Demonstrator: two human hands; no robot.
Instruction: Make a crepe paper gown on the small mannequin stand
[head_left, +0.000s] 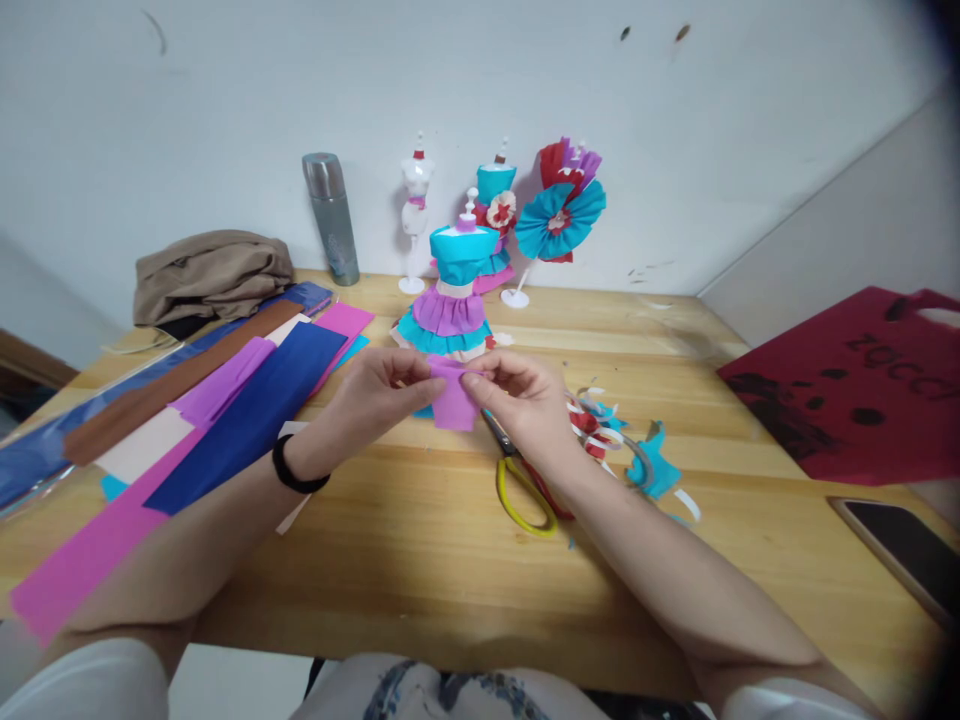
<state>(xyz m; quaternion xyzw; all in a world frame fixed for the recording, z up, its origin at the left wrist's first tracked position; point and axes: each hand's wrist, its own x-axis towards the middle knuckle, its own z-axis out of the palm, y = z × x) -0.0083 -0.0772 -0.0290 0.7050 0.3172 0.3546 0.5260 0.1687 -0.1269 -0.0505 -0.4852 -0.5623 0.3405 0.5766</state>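
Note:
Between both hands hangs a small piece of purple crepe paper (454, 400), pinched along its top edge. My left hand (382, 390) holds its left corner between thumb and fingers. At the right corner, my right hand (521, 400) grips it the same way. Just behind stands a small mannequin (463, 245) dressed in a turquoise top and a ruffled purple and turquoise skirt; the hands partly hide the skirt's lower edge. Yellow-handled scissors (525, 500) lie on the table below my right hand, which covers part of them.
Strips of coloured crepe paper (247, 420) lie at left beside a brown cloth (214, 275). A flask (331, 220) and several mannequins (415, 195) stand by the wall. Paper scraps (652, 460), a red bag (847, 390) and a phone (900, 550) are at right.

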